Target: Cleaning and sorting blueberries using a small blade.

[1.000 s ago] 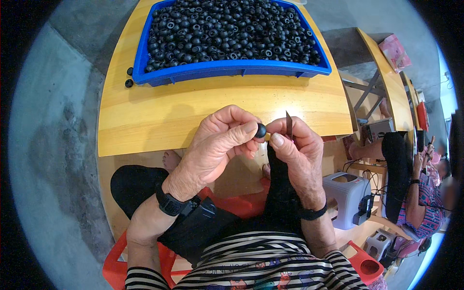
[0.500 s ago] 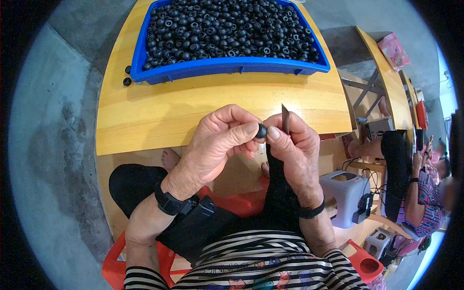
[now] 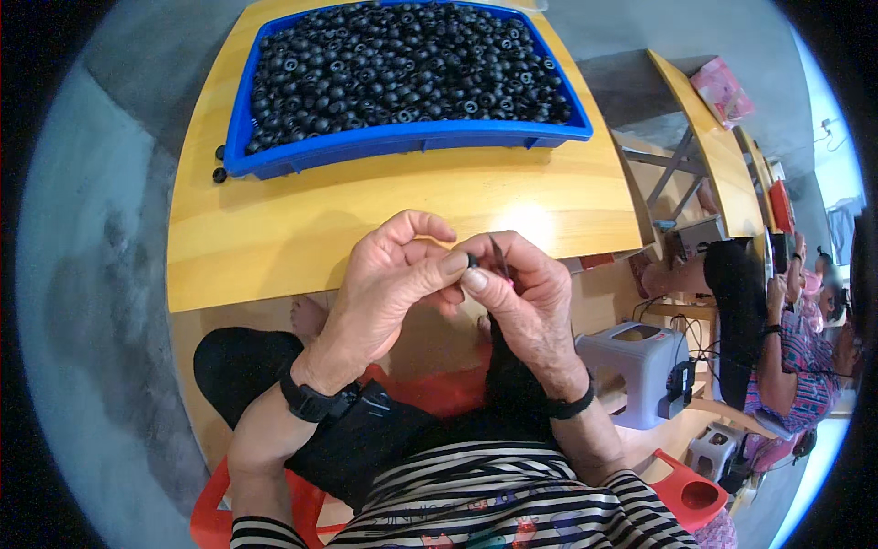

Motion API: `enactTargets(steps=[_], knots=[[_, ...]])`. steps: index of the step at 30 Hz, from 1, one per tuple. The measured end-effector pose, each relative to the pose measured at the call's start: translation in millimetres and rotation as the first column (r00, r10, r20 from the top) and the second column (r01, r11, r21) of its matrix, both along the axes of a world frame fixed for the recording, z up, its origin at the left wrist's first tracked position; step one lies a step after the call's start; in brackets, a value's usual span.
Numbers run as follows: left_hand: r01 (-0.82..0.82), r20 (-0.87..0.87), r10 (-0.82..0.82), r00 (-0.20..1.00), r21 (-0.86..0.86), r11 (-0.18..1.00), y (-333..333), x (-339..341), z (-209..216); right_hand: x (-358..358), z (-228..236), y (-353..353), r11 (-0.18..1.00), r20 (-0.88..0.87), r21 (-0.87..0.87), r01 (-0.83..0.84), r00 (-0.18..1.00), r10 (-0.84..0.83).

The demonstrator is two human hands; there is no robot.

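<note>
My left hand (image 3: 389, 297) pinches a small black round part (image 3: 472, 261) between thumb and fingers, in front of the yellow table's near edge. Most of that part is hidden behind the fingertips. My right hand (image 3: 530, 306) is closed around a small knife; its thin pointed blade (image 3: 498, 255) sticks up past the fingers, and a bit of pink shows at its base. The right thumb tip presses close against the black part. Beyond both hands, a blue tray (image 3: 425, 137) holds a heap of similar black parts (image 3: 402, 73), hollow with ring-like openings.
Two loose black parts lie left of the tray on the yellow table (image 3: 302, 238). At right stand a grey plastic stool (image 3: 626, 366) with cables and a black box, and another wooden table (image 3: 704, 128). People in patterned clothes sit farther right. Red seat parts (image 3: 686, 494) flank me.
Both hands have drawn closer together, and the black part is now more covered by the fingers. The knife blade tilts more to the left. The view has shifted slightly.
</note>
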State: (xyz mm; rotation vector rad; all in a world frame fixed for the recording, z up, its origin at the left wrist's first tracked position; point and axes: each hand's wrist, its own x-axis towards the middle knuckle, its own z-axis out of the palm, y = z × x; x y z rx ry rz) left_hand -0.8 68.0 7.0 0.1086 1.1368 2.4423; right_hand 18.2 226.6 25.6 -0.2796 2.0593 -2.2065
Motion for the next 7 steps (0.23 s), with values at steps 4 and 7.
enactTargets(steps=[4, 7], knots=[[-0.024, -0.086, 0.007, 0.996, -0.197, 0.98, 9, 8, 7, 6, -3, 17, 0.994, -0.003, 0.109, 0.029, 1.0, -0.029], [-0.08, -0.358, -0.097, 0.929, -0.448, 0.891, 10, 20, 19, 14, -3, 36, 0.995, 0.093, 0.062, 0.079, 0.992, -0.085]])
